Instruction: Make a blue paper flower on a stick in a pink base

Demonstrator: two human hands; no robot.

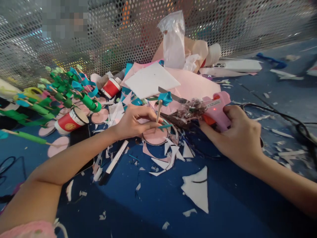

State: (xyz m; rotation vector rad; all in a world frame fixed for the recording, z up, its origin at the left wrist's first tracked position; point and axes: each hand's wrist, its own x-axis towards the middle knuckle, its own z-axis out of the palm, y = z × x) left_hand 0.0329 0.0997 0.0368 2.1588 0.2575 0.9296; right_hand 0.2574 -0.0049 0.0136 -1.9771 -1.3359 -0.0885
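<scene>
Thin wooden stick with a folded blue paper piece at its top [158, 112] is pinched between the thumb and fingers of the left hand [131, 123], near the middle of the blue tabletop [148, 208]. It is held nearly upright, slightly tilted, over a round pink disc with a dark edge [158, 138]; whether the disc is touched by its lower end cannot be told, as the fingers are in the way. A narrow teal strip [165, 126] is seen beside the fingertips.

Pink plastic glue gun with an orange trigger [223, 115] is gripped in the right hand [239, 135], fingers wrapped on its handle, red light lit. Its front end is hidden by crinkled clear material [194, 108].

Curved white and pink scraps [173, 158] are strewn just in front of the disc; a larger angular white piece [198, 190] is placed nearer the wearer. At left, green paper-wrapped sticks [43, 110] are clustered near a tipped red-and-white paper cup [70, 121]. Behind, a flat white sheet [153, 79] is laid on pink sheets [195, 81], backed by a perforated metal panel [104, 36].
</scene>
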